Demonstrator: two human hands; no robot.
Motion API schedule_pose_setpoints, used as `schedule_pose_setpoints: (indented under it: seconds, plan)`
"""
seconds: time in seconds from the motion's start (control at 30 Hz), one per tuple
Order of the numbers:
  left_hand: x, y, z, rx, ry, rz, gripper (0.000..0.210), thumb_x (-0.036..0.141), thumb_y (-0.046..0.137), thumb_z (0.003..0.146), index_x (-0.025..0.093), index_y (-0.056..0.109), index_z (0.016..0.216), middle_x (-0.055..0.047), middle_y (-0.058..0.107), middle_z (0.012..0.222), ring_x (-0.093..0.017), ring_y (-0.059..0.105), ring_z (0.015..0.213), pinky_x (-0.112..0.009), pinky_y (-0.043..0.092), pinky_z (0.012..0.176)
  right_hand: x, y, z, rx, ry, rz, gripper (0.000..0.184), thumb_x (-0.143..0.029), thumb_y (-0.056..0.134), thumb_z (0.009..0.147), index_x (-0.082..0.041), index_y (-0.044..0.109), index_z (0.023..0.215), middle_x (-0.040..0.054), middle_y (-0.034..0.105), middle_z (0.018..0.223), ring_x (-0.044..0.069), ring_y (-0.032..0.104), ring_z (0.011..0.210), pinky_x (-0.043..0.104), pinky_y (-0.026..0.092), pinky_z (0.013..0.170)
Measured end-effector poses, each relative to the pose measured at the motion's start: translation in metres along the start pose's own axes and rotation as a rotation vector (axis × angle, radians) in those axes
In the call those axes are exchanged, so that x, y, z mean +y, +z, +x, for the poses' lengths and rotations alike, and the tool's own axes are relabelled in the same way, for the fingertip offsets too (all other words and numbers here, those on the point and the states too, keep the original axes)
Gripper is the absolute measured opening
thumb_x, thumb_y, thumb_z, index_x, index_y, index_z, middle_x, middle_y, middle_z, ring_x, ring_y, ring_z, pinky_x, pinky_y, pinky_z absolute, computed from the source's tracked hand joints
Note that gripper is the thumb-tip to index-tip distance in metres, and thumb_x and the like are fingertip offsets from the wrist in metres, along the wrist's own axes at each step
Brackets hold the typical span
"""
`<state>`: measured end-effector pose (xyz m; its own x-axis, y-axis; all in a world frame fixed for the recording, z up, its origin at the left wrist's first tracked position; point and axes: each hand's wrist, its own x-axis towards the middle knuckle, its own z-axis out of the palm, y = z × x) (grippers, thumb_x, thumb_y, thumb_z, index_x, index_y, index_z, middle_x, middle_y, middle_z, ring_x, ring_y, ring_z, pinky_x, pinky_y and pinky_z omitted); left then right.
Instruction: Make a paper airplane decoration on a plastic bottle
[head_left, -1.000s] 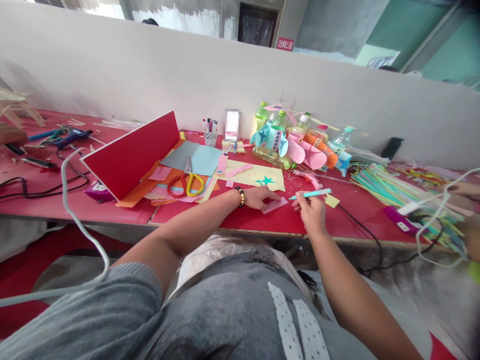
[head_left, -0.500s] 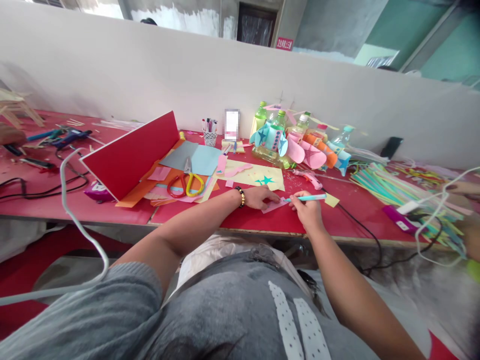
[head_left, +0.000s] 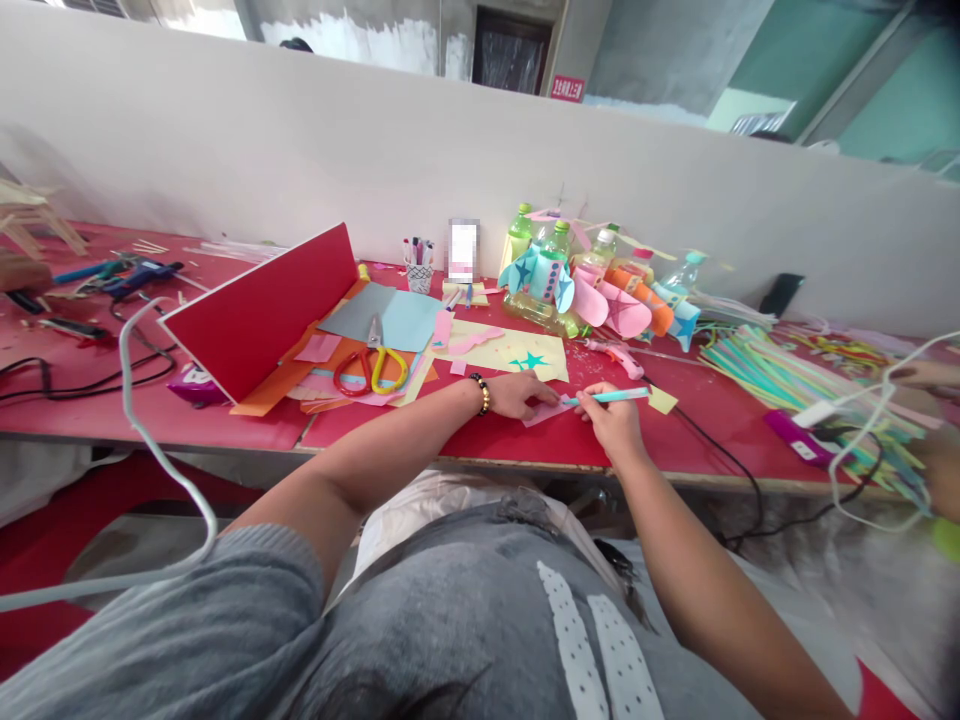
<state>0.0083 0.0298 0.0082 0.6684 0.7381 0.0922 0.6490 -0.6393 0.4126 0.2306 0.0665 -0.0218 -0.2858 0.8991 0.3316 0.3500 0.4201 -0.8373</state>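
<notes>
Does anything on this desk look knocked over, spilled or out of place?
One yellowish bottle lies on its side in front of the blue-decorated bottle, which stands upright, so it looks toppled, though it may have been laid there. I see no spill, and the pen and pink paper look normal.

Left hand (head_left: 519,396) touches pink paper (head_left: 546,412); right hand (head_left: 616,424) holds pen (head_left: 621,395).
</notes>
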Motion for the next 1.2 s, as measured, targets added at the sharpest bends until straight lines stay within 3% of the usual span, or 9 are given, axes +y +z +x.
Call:
schedule_pose_setpoints:
  seconds: [0.27,0.63,0.9,1.2]
  plan:
    - [-0.0004,0.0,-0.0006,0.018,0.014,-0.004,0.052,0.01,0.058,0.073,0.018,0.062,0.124,-0.005,0.061,0.131,-0.024,0.054,0.113,-0.033,0.035,0.104,0.0022,-0.0008,0.0015,0.041,0.02,-0.006,0.034,-0.056,0.063,0.077,-0.022,0.06,0.079,0.0042,0.067,0.061,0.022,0.064,0.056,0.033,0.05,0.053]
    - [0.0009,-0.0015,-0.0002,-0.001,0.005,0.008,0.054,0.01,0.057,0.072,0.016,0.061,0.125,-0.005,0.061,0.132,-0.023,0.054,0.112,-0.032,0.035,0.102,-0.0027,-0.0011,-0.0001,-0.017,-0.014,-0.009,0.03,-0.052,0.062,0.08,-0.022,0.061,0.077,0.0038,0.069,0.065,0.021,0.064,0.059,0.033,0.05,0.058]
    - [0.0008,-0.0014,-0.001,-0.004,-0.004,0.008,0.051,0.012,0.057,0.075,0.017,0.061,0.125,-0.004,0.06,0.133,-0.023,0.053,0.113,-0.031,0.034,0.103,0.0019,-0.0012,0.002,0.052,0.027,-0.016,0.03,-0.051,0.063,0.079,-0.022,0.061,0.077,0.004,0.067,0.06,0.022,0.063,0.056,0.033,0.05,0.055]
    - [0.0002,-0.0017,-0.0004,-0.012,0.0,0.013,0.053,0.011,0.056,0.074,0.015,0.06,0.127,-0.005,0.06,0.133,-0.024,0.053,0.113,-0.032,0.034,0.103,-0.0024,-0.0011,0.0,-0.012,-0.006,-0.021,0.028,-0.05,0.063,0.08,-0.022,0.062,0.078,0.0034,0.069,0.066,0.02,0.062,0.059,0.031,0.049,0.058]
